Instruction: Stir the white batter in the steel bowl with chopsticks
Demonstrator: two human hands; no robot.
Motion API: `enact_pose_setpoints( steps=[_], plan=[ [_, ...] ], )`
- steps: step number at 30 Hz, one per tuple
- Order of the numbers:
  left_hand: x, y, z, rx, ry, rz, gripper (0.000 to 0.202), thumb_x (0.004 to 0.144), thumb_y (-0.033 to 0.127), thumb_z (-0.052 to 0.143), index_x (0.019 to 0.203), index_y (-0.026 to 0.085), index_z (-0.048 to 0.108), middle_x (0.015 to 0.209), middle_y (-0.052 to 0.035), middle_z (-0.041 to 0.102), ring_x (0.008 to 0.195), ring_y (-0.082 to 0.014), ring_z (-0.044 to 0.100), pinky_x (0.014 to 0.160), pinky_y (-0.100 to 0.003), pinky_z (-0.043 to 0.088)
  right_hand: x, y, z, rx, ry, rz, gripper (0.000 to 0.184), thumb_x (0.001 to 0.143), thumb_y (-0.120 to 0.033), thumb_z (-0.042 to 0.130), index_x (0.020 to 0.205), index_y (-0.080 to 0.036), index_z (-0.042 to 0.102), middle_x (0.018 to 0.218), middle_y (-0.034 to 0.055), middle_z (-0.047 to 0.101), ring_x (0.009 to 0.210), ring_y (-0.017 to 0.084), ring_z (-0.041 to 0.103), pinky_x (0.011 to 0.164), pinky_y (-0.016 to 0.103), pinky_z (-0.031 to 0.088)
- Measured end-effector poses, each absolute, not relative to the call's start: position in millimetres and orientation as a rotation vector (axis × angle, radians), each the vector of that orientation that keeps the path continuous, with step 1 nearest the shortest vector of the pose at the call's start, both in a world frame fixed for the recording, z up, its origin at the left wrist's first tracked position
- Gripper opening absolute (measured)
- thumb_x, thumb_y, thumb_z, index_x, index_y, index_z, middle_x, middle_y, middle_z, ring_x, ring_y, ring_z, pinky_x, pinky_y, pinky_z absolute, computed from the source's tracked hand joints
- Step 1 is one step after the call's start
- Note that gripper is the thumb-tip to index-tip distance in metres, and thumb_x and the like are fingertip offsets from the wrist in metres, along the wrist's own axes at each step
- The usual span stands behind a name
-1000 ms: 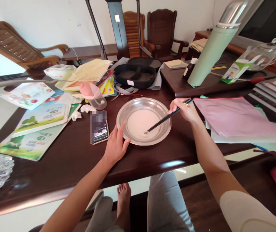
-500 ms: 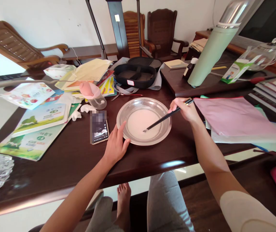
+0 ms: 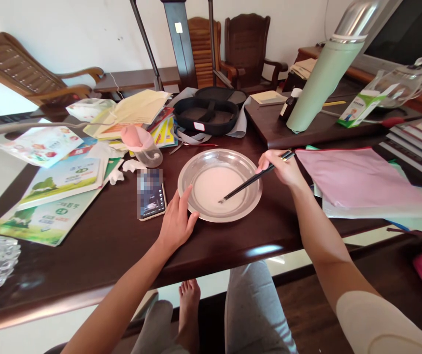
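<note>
A round, shallow metal bowl [image 3: 248, 206] sits on the dark wooden table and holds a smooth white layer [image 3: 214, 179]. At its left rim, my left hand [image 3: 176, 221] grips the edge, with the index finger over the inside and the thumb at the near side. Black chopsticks [image 3: 250, 181] with gold bands are held together in my right hand [image 3: 279, 166], above the bowl's right rim. They slant down to the left, and their whitish tips touch the white layer near the bowl's middle. Whether the layer is liquid or powder, I cannot tell.
A phone [image 3: 154, 194] lies left of the bowl, with crumpled tissues [image 3: 133, 165] and a pink-lidded cup [image 3: 142, 145] behind it. Booklets [image 3: 56, 196] cover the left side. A black case [image 3: 207, 118] is behind the bowl; a green thermos [image 3: 321, 78] and pink pouch [image 3: 358, 174] are right.
Almost nothing differs. The chopsticks and my right hand have shifted very slightly left, and the picture on the phone's screen has changed. My left hand stays on the rim.
</note>
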State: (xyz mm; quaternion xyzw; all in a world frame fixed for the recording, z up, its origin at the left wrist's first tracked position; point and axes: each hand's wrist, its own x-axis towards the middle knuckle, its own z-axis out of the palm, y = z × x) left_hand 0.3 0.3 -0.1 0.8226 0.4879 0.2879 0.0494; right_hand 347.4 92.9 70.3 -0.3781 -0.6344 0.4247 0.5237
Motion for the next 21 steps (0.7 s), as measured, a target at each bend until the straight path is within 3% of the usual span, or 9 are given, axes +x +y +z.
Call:
enact_pose_setpoints(
  steps=[5,13,21],
  plan=[
    [0,0,0,2.507,1.491,0.870,0.070,0.108,0.055,0.028,0.164,0.013,0.029,0.155,-0.0274,0.051,0.148,-0.0393,0.047,0.116,-0.058,0.042,336,90,74,-0.937,-1.617,1.030,0.047,0.083,-0.068,0.074,0.068,-0.023,0.075,0.074,0.0042,0.080,0.075,0.021,0.078,0.079,0.034,0.059],
    [0,0,0,2.497,1.505,0.868,0.070,0.108,0.056,0.029,0.164,0.014,0.030,0.156,-0.0273,0.050,0.148,-0.0391,0.047,0.116,-0.057,0.043,351,94,72,-0.980,-1.438,0.912,0.054,0.087,-0.070,0.068,0.055,-0.026,0.067,0.060,0.0033,0.074,0.070,0.024,0.075,0.078,0.039,0.060],
    [1,0,2,2.474,1.500,0.865,0.071,0.108,0.058,0.028,0.163,0.013,0.032,0.154,-0.0265,0.052,0.148,-0.0389,0.047,0.116,-0.056,0.043,337,90,75,-0.967,-1.616,0.990,0.047,0.083,-0.069,0.073,0.068,-0.024,0.074,0.074,0.0039,0.080,0.077,0.022,0.078,0.081,0.036,0.061]
  ],
)
